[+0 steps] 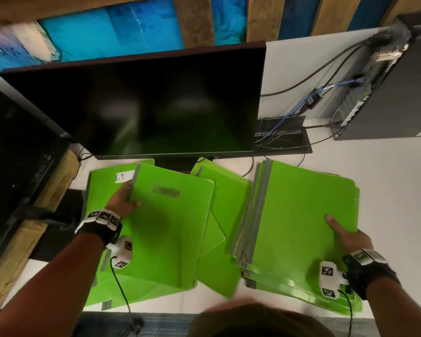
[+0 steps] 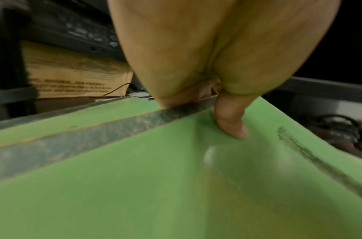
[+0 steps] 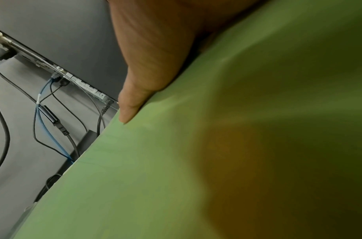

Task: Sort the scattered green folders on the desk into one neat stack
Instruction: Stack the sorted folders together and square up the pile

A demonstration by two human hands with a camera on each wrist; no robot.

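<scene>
Bright green folders cover the front of the white desk (image 1: 387,166). My left hand (image 1: 125,199) grips the grey-taped spine edge of one green folder (image 1: 170,229), thumb on top, fingers underneath; that folder (image 2: 176,186) fills the left wrist view, with the thumb (image 2: 233,122) pressed on it. It lies over a labelled folder (image 1: 107,186) and others. At the right, my right hand (image 1: 345,233) holds the right edge of the top folder (image 1: 306,215) of a fanned stack (image 1: 250,229), thumb on top. The right wrist view shows that folder (image 3: 176,177). More loose folders (image 1: 219,190) lie in the middle.
A large dark monitor (image 1: 144,100) stands just behind the folders, a second dark screen (image 1: 15,147) at the left. A black computer case (image 1: 387,88) with several cables (image 1: 301,105) sits at the back right. A cardboard box (image 1: 34,215) lies at the left edge.
</scene>
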